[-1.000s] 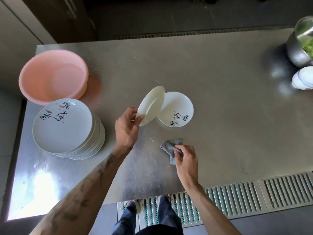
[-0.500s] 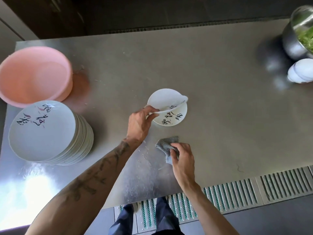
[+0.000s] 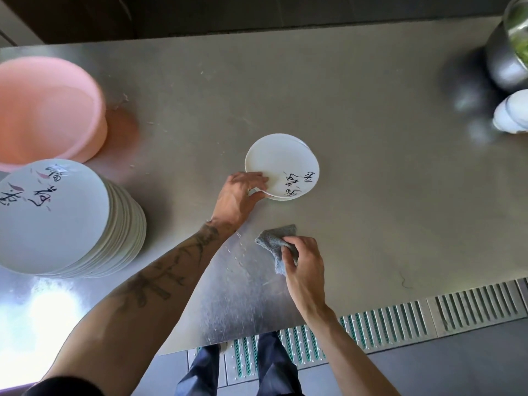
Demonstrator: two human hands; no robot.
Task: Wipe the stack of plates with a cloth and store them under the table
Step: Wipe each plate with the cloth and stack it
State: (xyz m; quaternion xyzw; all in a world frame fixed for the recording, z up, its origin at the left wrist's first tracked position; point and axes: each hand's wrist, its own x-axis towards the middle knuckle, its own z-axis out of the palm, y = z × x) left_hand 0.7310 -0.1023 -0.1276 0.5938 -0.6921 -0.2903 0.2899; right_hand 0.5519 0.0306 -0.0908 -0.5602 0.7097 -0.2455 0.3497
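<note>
A tall stack of white plates (image 3: 57, 218) with black brush writing stands at the table's left edge. Near the table's middle lies a small pile of two such plates (image 3: 281, 164), the upper one flat on the lower. My left hand (image 3: 243, 192) pinches the near-left rim of the upper plate, fingers on top and thumb at the edge. My right hand (image 3: 304, 264) grips a crumpled grey cloth (image 3: 274, 240) that rests on the table just in front of the small pile.
On the steel table (image 3: 371, 181), a pink plastic basin (image 3: 43, 115) sits behind the tall stack. A metal bowl with greens (image 3: 505, 52) and white bowls (image 3: 514, 115) stand at the far right. A slotted floor drain (image 3: 428, 312) runs along the table's near side.
My left hand has lowered the tilted plate until it lies flat on the other plate. The right hand has stayed on the cloth. The view has shifted right.
</note>
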